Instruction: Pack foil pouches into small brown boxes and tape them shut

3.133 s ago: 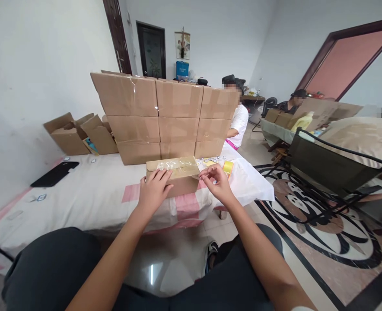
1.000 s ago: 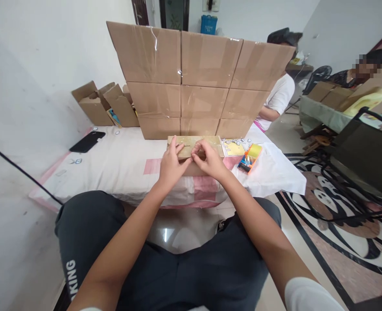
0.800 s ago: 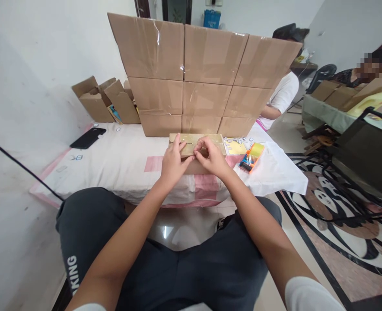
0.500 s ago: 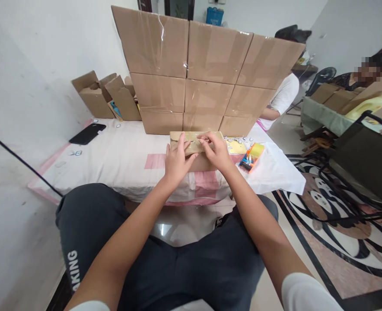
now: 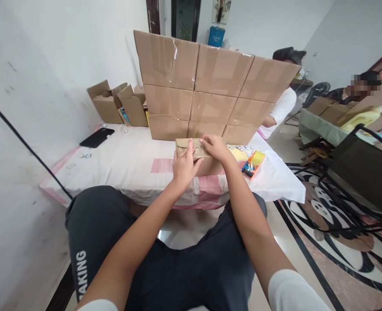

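Note:
A small cardboard box (image 5: 209, 167) sits on the cloth-covered table in front of me, with shiny clear tape along its top. My left hand (image 5: 185, 165) rests on the top's left part, fingers spread and the thumb toward the front edge. Across from it, my right hand (image 5: 215, 147) lies over the right part of the top with fingers bent lightly against the tape; its fingertips are partly hidden. Beside the box on the right is an orange tape dispenser (image 5: 253, 165) with a yellowish roll.
Behind the box rises a wall of stacked, taped cartons (image 5: 214, 106). Open cartons (image 5: 131, 106) and a black flat object (image 5: 97, 138) stand at the left. Small pieces lie on a yellow sheet (image 5: 239, 154). A person's white sleeve (image 5: 284, 103) shows behind the stack; a dark chair (image 5: 362, 168) is at right.
My right hand has flattened over the top of the box, its fingers lower and less pinched. The left hand stays on the box. The view has shifted, so everything appears slightly lower and rightward.

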